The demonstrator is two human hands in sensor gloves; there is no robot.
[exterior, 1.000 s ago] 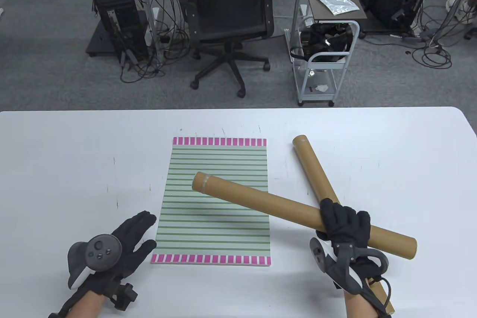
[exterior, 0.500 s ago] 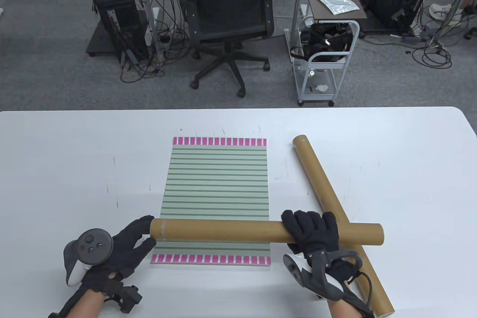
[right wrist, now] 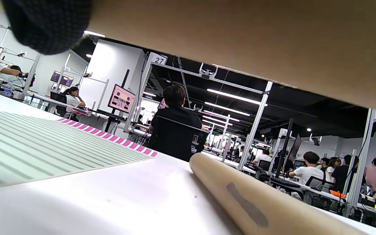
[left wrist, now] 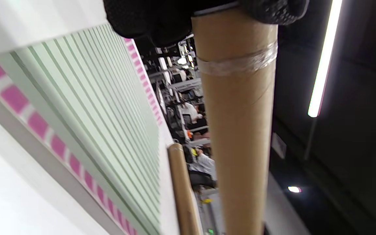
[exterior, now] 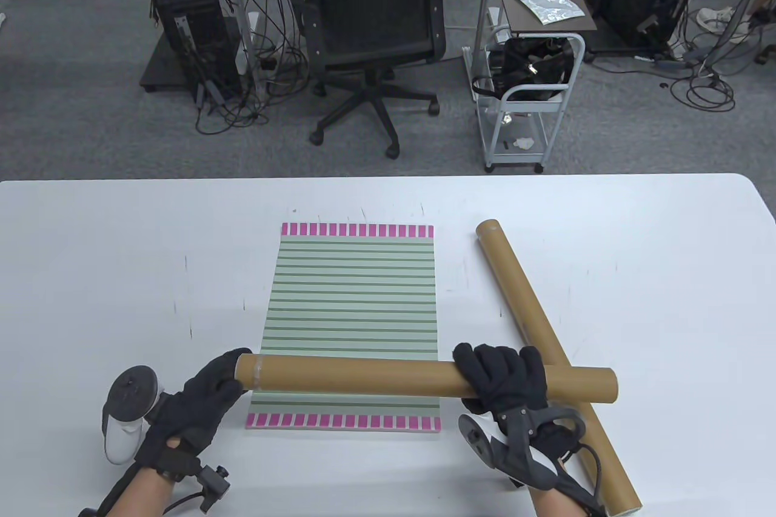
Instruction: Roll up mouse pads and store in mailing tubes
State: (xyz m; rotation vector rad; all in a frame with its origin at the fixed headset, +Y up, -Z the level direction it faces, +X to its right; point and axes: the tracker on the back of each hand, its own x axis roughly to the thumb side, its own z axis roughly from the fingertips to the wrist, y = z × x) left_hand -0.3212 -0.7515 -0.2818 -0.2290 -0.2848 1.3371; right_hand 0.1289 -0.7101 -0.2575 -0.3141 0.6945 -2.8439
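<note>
Both hands come in from the bottom edge of the table view. The right hand (exterior: 503, 377), at lower right of centre, curls its fingers over the top of a tube (exterior: 364, 376) and grips it right of its middle, wrist angled down toward the bottom right corner. The left hand (exterior: 194, 405), at lower left, is turned with its tracker (exterior: 127, 414) swung out to the left; its fingers close on the tube's left end, where a band of clear tape (exterior: 257, 373) rings the cardboard. In the left wrist view the gloved fingers (left wrist: 273, 9) wrap over that end at the top of the frame.

The tube lies level, running left to right across the lower part of the frame, above the near edge of the pad (exterior: 351, 311). In the right wrist view it spans the top of the frame, clear of the counter (exterior: 91, 274). The pad lies flat at the centre of the counter, green stripes with pink bands along its far and near edges.

A second tube (exterior: 527, 323) lies on the counter to the right of the pad, slanting from right of centre down to the bottom right corner, passing under the held tube's right end. White counter lies bare left of the pad, beyond its far edge, and along the right side.
</note>
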